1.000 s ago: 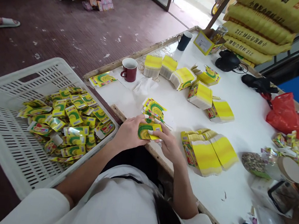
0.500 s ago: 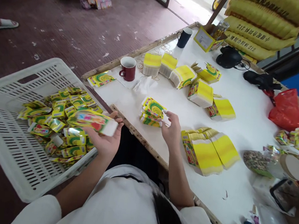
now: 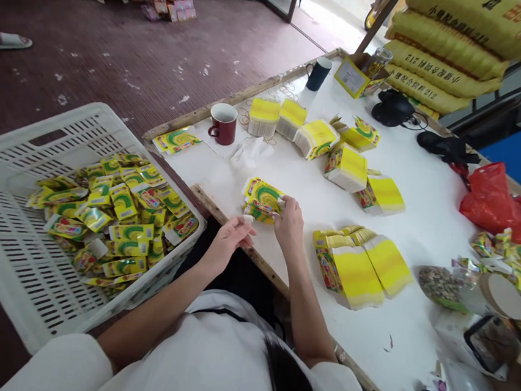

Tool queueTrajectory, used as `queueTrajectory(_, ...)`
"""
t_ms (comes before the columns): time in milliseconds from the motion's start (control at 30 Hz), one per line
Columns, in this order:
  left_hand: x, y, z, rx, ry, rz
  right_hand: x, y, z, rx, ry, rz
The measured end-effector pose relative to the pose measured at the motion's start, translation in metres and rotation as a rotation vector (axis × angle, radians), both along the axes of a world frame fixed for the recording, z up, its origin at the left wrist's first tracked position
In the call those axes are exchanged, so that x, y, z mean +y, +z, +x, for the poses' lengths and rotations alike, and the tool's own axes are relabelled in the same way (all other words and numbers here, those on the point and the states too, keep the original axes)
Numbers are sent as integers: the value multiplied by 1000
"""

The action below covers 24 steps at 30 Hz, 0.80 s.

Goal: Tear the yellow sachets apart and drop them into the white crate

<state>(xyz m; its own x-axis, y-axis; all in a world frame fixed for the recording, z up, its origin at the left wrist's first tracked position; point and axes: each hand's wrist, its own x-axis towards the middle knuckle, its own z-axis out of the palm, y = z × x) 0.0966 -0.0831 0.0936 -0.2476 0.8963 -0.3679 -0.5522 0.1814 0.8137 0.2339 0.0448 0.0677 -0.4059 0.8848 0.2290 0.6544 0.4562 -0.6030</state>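
Note:
A small stack of yellow-green packets (image 3: 263, 197) lies on the white table (image 3: 426, 193) close to its near edge. My right hand (image 3: 288, 223) rests at the stack's right side, fingers curled and pinching its top packets. My left hand (image 3: 231, 242) hovers at the wooden table edge just left of the stack, fingers stretched out, nothing in it. To my left stands a white slotted crate (image 3: 88, 117) holding several loose filled packets (image 3: 120, 219) of the same kind.
A fanned pile of flat yellow bags (image 3: 359, 272) lies right of my right hand; bundled bags (image 3: 316, 136) sit farther back. Also on the table are a red mug (image 3: 224, 123), a dark mug (image 3: 319, 73) and a red plastic bag (image 3: 504, 200). Yellow sacks (image 3: 440, 53) are stacked behind. A sandalled foot (image 3: 8, 41) shows far left.
My left hand carried a packet over the crate, let it go there and came back empty to the table edge. My right hand moved onto the small stack.

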Motion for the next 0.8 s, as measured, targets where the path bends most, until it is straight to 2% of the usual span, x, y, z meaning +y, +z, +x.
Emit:
queueTrajectory(100,-2,-3,6,7,-67,-20,-2,0,0,63,-23,-31)
queueTrajectory(233,-4,-4,12,5,-85,-47,4,4,0,157,-42,-112)
queueTrajectory(333,-2,-7,14,-30,-144,-65,5,11,3,245,-47,-205)
queueTrajectory(433,2,-11,14,-57,-208,-54,-8,23,9,341,-21,-292)
queueTrajectory(533,5,-11,14,-12,-115,1,-33,36,15,433,158,-437)
queueTrajectory(600,5,-8,15,95,6,72,-50,43,16,497,281,-560)
queueTrajectory(667,4,0,15,253,82,156,-62,47,14,576,332,-631)
queueTrajectory(733,5,9,14,348,80,204,-69,47,10,643,349,-656)
queueTrajectory(800,9,18,13,312,64,194,-74,45,5,673,363,-678)
